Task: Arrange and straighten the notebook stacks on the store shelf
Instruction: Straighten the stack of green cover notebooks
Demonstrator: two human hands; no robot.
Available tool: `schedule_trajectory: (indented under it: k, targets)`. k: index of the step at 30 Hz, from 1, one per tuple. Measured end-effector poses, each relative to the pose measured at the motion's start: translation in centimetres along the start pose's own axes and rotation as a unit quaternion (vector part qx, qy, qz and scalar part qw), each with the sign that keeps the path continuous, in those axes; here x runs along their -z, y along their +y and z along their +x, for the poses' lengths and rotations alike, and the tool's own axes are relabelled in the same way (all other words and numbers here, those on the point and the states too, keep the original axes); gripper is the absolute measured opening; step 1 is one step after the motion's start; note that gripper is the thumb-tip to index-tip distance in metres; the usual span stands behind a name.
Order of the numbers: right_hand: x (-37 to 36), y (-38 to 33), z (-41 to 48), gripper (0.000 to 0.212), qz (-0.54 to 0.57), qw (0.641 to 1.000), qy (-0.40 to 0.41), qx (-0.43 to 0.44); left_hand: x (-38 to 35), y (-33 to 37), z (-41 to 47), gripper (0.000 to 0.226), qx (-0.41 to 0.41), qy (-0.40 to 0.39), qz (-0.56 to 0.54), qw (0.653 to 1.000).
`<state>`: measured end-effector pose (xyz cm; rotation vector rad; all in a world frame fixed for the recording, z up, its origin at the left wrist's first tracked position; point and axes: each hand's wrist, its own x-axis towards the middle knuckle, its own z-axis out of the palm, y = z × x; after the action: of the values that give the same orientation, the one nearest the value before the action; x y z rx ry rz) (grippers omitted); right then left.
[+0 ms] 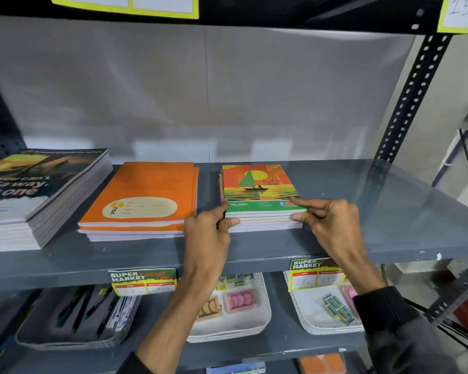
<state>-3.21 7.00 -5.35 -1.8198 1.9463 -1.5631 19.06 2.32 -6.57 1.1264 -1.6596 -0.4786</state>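
A short stack of notebooks with a sailboat cover [258, 184] lies on the grey shelf [389, 220], right of centre. My left hand [208, 233] grips the stack's front left corner, thumb against the edge. My right hand [327, 220] pinches the front right corner, fingers on the cover and thumb at the page edges. To the left sits an orange notebook stack [146, 195], its lower books slightly offset. At the far left a taller stack with a dark cover [30, 190] is partly cut off by the frame.
A perforated upright [414, 95] stands at the shelf's right end and another shelf runs overhead. Price tags [143, 282] hang on the shelf's front lip. Below are a tray of pens [73, 317] and white baskets [233, 306] of small items.
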Motion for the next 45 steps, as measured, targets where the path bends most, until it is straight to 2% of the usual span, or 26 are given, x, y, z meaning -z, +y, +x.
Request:
schedule_trajectory:
  k: [14,20,24,31,36,42,43,45]
  targets:
    - [0.26,-0.07,-0.15,0.025,0.001,1.0,-0.005,0.002,0.04,0.49,-0.2,0.03,-0.016,0.026,0.034,0.999]
    - [0.85,-0.29,-0.56,0.041,0.036,0.999,-0.023,-0.011,0.25,0.65,-0.55,0.032,-0.035,0.017,-0.012,0.999]
    - [0.58,-0.13,-0.19,0.035,0.022,1.0,-0.01,-0.012,0.45,0.91,-0.63,0.021,-0.042,0.049,0.003,0.998]
    - [0.48,-0.05,0.17,0.038,0.014,0.999,-0.009,-0.049,0.26,0.83,-0.61,0.018,-0.052,0.056,0.027,0.997]
    - [0.37,-0.1,0.19,0.038,0.065,0.994,-0.011,-0.084,0.18,0.33,-0.26,0.017,-0.01,0.066,-0.012,0.998]
    - [0.45,0.06,0.07,0.035,0.102,0.987,-0.032,-0.119,0.4,0.39,-0.52,0.018,-0.028,0.048,-0.014,0.998]
    - [0.53,0.14,0.07,0.033,0.12,0.984,-0.038,-0.127,0.52,0.4,-0.55,0.02,-0.031,0.043,-0.019,0.998]
    - [0.43,0.15,0.36,0.043,0.158,0.975,-0.034,-0.153,0.72,0.55,-0.28,0.048,-0.043,0.047,-0.008,0.998]
